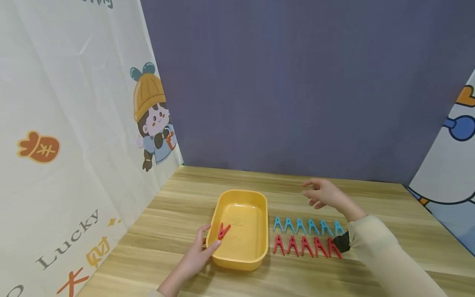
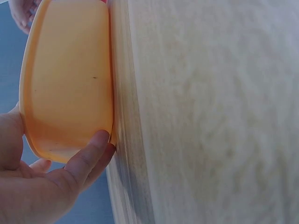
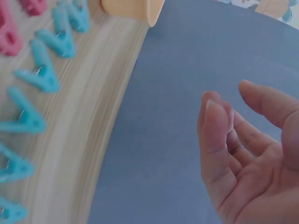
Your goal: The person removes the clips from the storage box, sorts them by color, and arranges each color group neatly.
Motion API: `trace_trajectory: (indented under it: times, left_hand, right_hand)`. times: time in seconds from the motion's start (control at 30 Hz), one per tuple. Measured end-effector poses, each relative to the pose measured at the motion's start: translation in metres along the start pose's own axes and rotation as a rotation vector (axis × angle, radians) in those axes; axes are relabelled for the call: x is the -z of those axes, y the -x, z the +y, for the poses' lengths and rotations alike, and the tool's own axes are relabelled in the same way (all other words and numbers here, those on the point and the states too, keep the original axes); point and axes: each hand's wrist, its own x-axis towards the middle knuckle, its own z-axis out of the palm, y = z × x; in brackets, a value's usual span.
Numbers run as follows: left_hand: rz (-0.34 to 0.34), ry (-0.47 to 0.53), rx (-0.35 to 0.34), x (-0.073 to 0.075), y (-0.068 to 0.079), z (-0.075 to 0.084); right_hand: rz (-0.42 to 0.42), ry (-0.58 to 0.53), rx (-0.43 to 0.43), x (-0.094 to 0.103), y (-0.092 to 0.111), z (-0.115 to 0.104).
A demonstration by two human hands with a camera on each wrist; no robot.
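Note:
A yellow plastic basin point(image 1: 252, 260) stands on the table, with one red clothespin point(image 1: 223, 232) lying inside near its left wall. My left hand point(image 1: 198, 253) holds the basin's near left corner, thumb over the rim and fingers along the outer side. In the left wrist view those fingers touch the orange-looking wall point(image 2: 70, 79). To the right of the basin lie a row of several blue clothespins point(image 1: 300, 226) and, nearer me, a row of several red clothespins point(image 1: 305, 246). My right hand point(image 1: 322, 194) hovers beyond the blue row, fingers loosely bent, holding nothing.
The wooden table point(image 1: 178, 206) ends at a dark blue-grey wall panel point(image 1: 289, 90) behind. A white printed sheet point(image 1: 85, 103) borders the left side, and another printed sheet point(image 1: 445, 165) the right. A black band point(image 1: 342, 242) at my right sleeve overlaps the end of the red row.

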Motion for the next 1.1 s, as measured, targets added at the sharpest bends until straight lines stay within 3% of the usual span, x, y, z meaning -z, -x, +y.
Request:
trace_trajectory:
  times: [0.57, 1.1]
  left_hand:
    - [0.011, -0.024, -0.003, 0.000, 0.001, 0.001]
    - [0.022, -0.056, -0.031, -0.001, 0.001, -0.001]
  right_hand:
    - [-0.054, -0.033, 0.059, -0.049, -0.038, -0.040]
    - [-0.222, -0.038, 0.044, -0.117, -0.057, -0.063]
